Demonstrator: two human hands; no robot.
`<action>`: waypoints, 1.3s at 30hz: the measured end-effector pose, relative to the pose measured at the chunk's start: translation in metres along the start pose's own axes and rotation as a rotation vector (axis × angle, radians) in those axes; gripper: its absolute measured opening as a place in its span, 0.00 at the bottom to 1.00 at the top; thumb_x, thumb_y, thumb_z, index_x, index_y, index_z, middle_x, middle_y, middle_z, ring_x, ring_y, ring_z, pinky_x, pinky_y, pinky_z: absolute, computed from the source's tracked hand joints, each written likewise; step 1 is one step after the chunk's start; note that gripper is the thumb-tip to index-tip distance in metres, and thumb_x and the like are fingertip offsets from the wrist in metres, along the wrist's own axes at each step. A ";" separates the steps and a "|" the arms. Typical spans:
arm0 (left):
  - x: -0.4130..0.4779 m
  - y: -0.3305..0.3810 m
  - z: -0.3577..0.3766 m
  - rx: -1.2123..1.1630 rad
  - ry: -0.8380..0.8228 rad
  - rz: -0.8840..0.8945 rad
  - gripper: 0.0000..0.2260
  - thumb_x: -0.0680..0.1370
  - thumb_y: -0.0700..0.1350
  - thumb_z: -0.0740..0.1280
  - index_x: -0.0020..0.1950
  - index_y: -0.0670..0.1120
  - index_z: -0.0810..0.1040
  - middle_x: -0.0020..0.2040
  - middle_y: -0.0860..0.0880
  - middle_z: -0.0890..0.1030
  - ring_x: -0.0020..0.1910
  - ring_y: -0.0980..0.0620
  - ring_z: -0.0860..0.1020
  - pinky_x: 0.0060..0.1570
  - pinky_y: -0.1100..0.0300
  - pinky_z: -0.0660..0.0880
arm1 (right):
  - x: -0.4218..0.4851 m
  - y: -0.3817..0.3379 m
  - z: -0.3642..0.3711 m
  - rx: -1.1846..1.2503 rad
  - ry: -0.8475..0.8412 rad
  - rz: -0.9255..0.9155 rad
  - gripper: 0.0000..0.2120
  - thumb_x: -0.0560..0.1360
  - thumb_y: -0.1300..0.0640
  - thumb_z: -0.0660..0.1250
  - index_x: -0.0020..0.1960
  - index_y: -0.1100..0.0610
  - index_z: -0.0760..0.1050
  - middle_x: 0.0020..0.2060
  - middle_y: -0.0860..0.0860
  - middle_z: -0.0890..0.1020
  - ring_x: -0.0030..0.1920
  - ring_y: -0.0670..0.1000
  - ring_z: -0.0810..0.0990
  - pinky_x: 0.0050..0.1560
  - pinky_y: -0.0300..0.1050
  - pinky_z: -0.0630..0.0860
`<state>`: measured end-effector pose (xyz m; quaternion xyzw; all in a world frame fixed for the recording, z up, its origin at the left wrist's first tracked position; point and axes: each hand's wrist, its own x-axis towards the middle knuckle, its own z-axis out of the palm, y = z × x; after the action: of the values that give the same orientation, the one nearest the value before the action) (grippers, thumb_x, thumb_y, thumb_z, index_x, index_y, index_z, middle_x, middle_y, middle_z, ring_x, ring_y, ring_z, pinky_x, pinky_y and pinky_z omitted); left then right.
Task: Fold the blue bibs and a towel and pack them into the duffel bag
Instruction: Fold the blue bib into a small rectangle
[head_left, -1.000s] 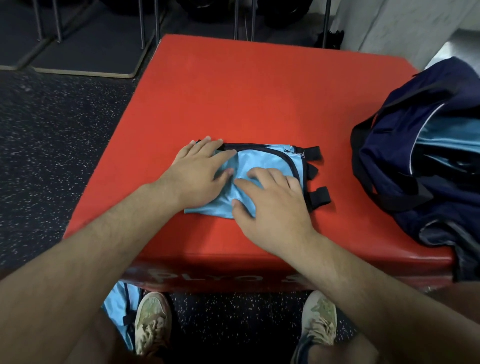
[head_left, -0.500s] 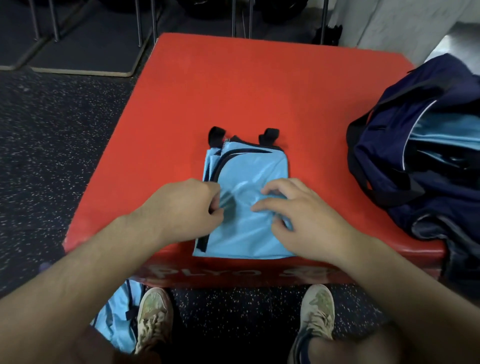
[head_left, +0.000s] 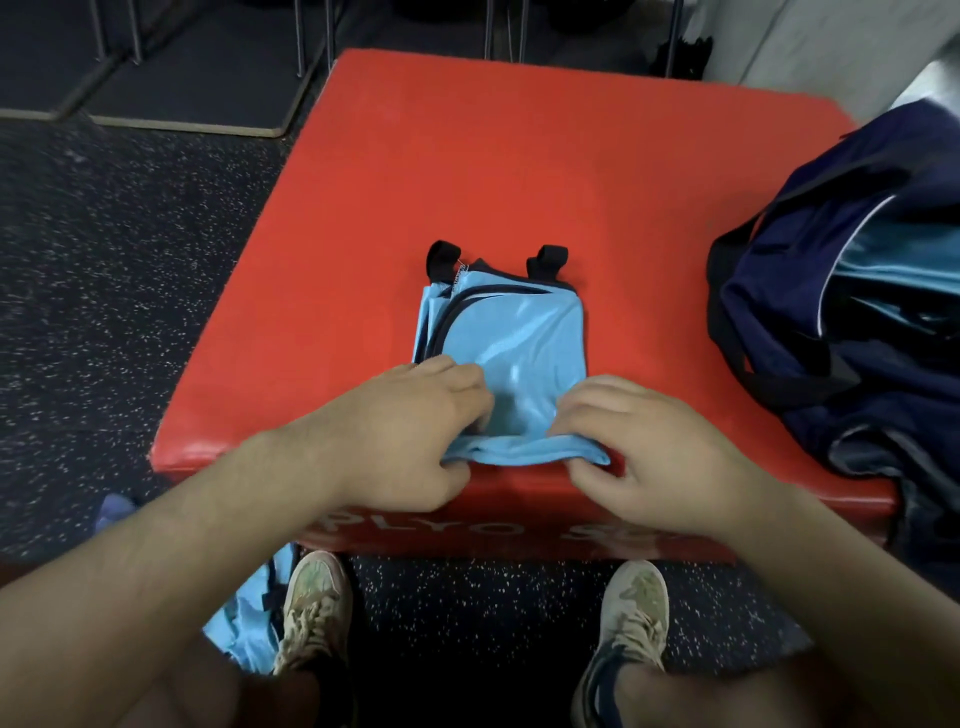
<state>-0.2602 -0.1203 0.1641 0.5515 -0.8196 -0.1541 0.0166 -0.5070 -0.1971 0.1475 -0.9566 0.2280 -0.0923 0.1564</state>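
Note:
A light blue bib (head_left: 514, 343) with black trim and two black straps at its far edge lies folded on the red plyo box (head_left: 545, 171), near its front edge. My left hand (head_left: 410, 436) pinches the bib's near left corner. My right hand (head_left: 649, 447) pinches the near right corner, and the near edge is lifted and rolled slightly away from me. The navy duffel bag (head_left: 852, 322) sits open at the box's right side, with light blue fabric showing inside it.
Another light blue bib (head_left: 249, 618) hangs low at the left, beside my left shoe (head_left: 311, 608). Dark speckled rubber floor surrounds the box. Metal rack legs and a floor mat (head_left: 197, 98) stand beyond the box's far edge.
The bib was turned a quarter turn so its straps point away from me. Both hands slid to its near edge and now pinch and lift that edge.

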 end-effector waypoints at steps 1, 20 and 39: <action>0.000 -0.001 -0.004 -0.057 0.003 -0.022 0.08 0.69 0.53 0.62 0.46 0.54 0.70 0.46 0.56 0.73 0.49 0.54 0.71 0.50 0.54 0.72 | 0.003 -0.001 -0.002 0.002 0.017 0.022 0.06 0.73 0.54 0.63 0.43 0.54 0.77 0.40 0.47 0.78 0.46 0.51 0.78 0.46 0.52 0.75; 0.035 -0.022 -0.001 -0.500 0.564 -0.439 0.08 0.76 0.50 0.73 0.50 0.50 0.78 0.41 0.53 0.80 0.39 0.55 0.77 0.40 0.60 0.70 | 0.035 0.008 0.006 0.171 0.278 0.538 0.10 0.81 0.46 0.62 0.50 0.52 0.76 0.31 0.48 0.77 0.35 0.54 0.76 0.38 0.51 0.72; 0.052 -0.010 0.041 0.110 0.242 -0.177 0.37 0.77 0.68 0.42 0.82 0.49 0.52 0.81 0.54 0.54 0.80 0.56 0.47 0.78 0.54 0.44 | 0.038 -0.001 0.041 -0.226 0.050 0.374 0.42 0.79 0.30 0.35 0.82 0.56 0.50 0.81 0.50 0.55 0.81 0.50 0.50 0.80 0.51 0.51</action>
<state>-0.2793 -0.1611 0.1144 0.6362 -0.7671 -0.0423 0.0713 -0.4628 -0.2037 0.1140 -0.9066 0.4140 -0.0591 0.0567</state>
